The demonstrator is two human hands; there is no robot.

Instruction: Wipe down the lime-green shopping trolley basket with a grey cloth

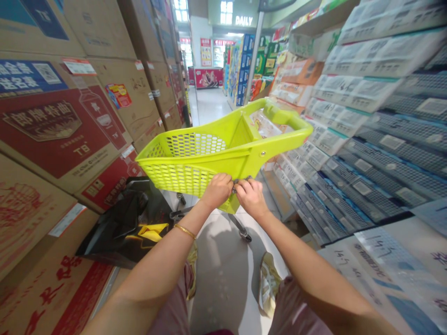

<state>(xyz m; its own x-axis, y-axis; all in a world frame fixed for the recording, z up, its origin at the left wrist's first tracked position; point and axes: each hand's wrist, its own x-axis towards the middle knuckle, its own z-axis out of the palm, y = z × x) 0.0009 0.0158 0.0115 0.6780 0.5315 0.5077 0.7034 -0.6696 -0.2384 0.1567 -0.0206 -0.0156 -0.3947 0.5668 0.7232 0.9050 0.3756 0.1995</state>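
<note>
Closest to me are the person's mauve trousers (171, 311), and past the knees the 2 sneakers (268, 284) stand apart on the pale tiled floor (220, 284). A thin gold bracelet (185, 231) circles the left wrist. Beyond it the left hand (218, 190) and right hand (249, 196) come together, knuckles up, nearly touching. Each is drawn in narrow, fingertips closed on a small dark piece (239, 184) between them (too hidden by the fingers for me to say what it is). That piece sits against the lower side of the lime-green cart (209, 160), which stands crosswise in the aisle just ahead of the person, handle to the right, its basket walls pierced with rows of holes; a caster (245, 237) shows beneath. Beside the cart on the left, a black bag with yellow markings (120, 228) lies against stacked cartons (59, 125) printed in red. On the right, dark blue packs (366, 160) rise in layers, with whitish packs (370, 86) piled behind and above. Farther off, a pale post (256, 53) stands near blue boxes (246, 65), and at the back hangs a lit DAILY sign (243, 21).
</note>
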